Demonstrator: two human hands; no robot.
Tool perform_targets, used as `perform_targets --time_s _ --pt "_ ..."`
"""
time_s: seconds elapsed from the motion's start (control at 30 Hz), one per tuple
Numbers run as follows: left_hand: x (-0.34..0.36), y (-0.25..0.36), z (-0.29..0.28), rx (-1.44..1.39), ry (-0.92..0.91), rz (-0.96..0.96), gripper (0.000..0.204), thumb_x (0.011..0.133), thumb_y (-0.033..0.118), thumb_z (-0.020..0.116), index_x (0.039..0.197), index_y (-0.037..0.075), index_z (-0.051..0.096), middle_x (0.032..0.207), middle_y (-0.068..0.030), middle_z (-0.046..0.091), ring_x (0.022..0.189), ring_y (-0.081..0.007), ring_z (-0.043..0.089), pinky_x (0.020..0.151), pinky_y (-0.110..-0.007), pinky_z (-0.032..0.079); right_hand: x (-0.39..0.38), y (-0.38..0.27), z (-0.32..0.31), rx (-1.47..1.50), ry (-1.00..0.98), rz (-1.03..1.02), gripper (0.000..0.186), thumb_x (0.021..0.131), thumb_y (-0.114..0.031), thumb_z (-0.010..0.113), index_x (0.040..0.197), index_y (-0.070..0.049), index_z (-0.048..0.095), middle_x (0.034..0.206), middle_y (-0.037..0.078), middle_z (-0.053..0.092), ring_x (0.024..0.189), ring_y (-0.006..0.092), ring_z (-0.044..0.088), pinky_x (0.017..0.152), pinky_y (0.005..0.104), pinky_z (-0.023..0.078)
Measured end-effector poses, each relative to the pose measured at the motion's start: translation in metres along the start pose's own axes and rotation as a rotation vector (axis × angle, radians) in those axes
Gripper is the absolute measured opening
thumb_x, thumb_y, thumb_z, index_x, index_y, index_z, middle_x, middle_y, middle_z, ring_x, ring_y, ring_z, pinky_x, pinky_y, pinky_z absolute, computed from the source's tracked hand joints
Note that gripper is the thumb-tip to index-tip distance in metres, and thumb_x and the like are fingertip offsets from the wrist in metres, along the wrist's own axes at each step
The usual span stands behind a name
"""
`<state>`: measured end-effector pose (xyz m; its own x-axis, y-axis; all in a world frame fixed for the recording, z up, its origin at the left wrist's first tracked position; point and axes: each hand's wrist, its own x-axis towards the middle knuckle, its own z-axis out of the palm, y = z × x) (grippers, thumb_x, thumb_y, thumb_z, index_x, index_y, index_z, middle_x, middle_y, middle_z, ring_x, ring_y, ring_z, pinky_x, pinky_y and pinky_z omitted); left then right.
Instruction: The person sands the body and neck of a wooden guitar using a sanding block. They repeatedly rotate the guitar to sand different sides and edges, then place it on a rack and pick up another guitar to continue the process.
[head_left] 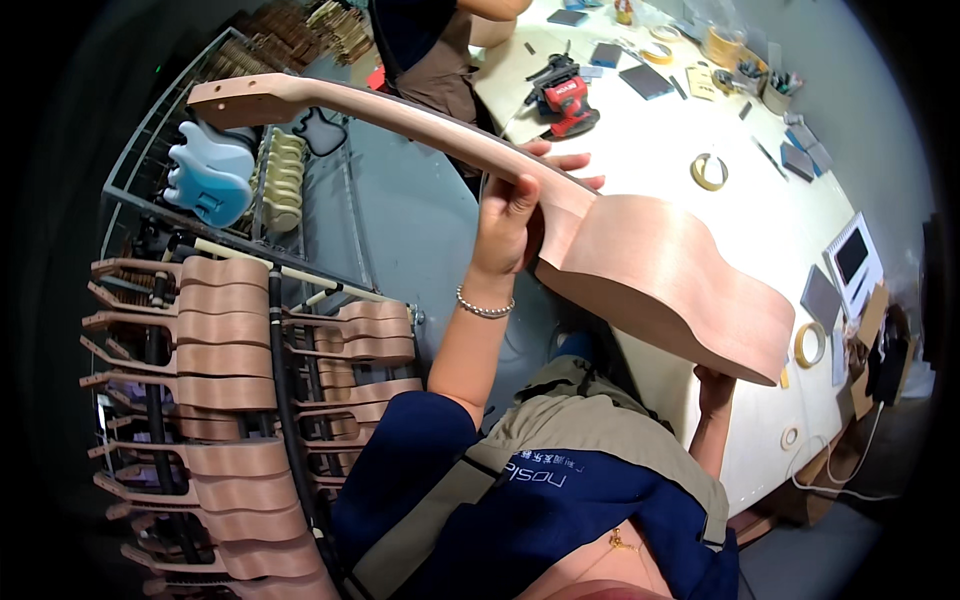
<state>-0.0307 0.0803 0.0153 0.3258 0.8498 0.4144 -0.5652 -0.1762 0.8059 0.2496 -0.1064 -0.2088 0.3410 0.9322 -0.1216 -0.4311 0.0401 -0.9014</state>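
Note:
A pale, bare-wood guitar or ukulele-like instrument (670,280) is held up across the view, tilted, its neck (420,125) reaching to a headstock (235,102) at upper left. My left hand (515,220) grips the neck beside the heel, thumb in front, fingertips showing beyond it, and a beaded bracelet circles that wrist. My right hand (715,385) holds the lower end of the body from underneath; most of its fingers are hidden behind the wood.
Racks (275,375) of similar wooden bodies and a blue guitar body (215,190) stand left. A white worktable (750,440) at right bears a red power tool (568,105), tape rolls (708,172) and dark pads (645,82). Another person (420,50) stands at the top.

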Motion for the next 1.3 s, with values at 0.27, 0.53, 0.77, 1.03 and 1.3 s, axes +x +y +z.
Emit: perform_targets --time_s 0.27,0.53,0.77,1.03,1.3 --pt "-0.004 0.001 -0.004 -0.076 -0.052 0.01 0.05 0.085 0.034 0.058 0.12 0.004 0.041 0.114 -0.0261 0.052 0.103 -0.0413 0.055 0.085 -0.05 0.049 0.02 -0.011 0.026 0.044 0.032 0.05 0.07 0.064 -0.002 0.067 0.128 -0.005 0.039 0.117 0.007 0.048 0.098 0.0201 0.05 0.07 0.0298 0.047" --pt "-0.009 0.007 -0.019 -0.009 -0.098 0.022 0.05 0.087 0.03 0.052 0.126 0.005 0.034 0.117 -0.0254 0.051 0.108 -0.0379 0.053 0.089 -0.046 0.047 0.033 0.008 0.046 0.221 -0.129 0.054 0.072 0.071 -0.017 0.069 0.133 -0.007 0.034 0.126 0.009 0.044 0.111 0.0244 0.045 0.084 0.0361 0.043" --pt "-0.013 0.027 -0.032 0.152 0.149 0.093 0.065 0.093 0.043 0.034 0.142 0.014 0.003 0.126 -0.0251 0.044 0.105 -0.0291 0.056 0.084 -0.036 0.051 0.039 0.032 0.049 0.374 -0.214 0.076 0.073 0.085 -0.049 0.052 0.139 -0.009 0.023 0.14 0.011 0.032 0.128 0.0293 0.032 0.103 0.0441 0.031" --pt "-0.028 0.028 -0.044 0.255 0.204 0.07 0.057 0.095 0.045 0.021 0.132 0.003 0.026 0.133 -0.0166 0.041 0.102 -0.0223 0.058 0.084 -0.032 0.05 0.044 0.017 0.089 0.454 -0.17 0.211 0.064 0.091 -0.05 0.036 0.139 -0.01 0.023 0.14 0.011 0.032 0.125 0.0269 0.036 0.1 0.0408 0.036" --pt "-0.032 0.027 -0.05 0.284 0.188 0.062 0.066 0.093 0.05 0.023 0.143 0.015 -0.001 0.128 -0.0222 0.044 0.105 -0.0253 0.057 0.086 -0.035 0.049 0.042 0.018 0.093 0.465 -0.139 0.257 0.062 0.092 -0.049 0.034 0.138 -0.01 0.027 0.138 0.01 0.035 0.124 0.0271 0.037 0.101 0.0398 0.034"
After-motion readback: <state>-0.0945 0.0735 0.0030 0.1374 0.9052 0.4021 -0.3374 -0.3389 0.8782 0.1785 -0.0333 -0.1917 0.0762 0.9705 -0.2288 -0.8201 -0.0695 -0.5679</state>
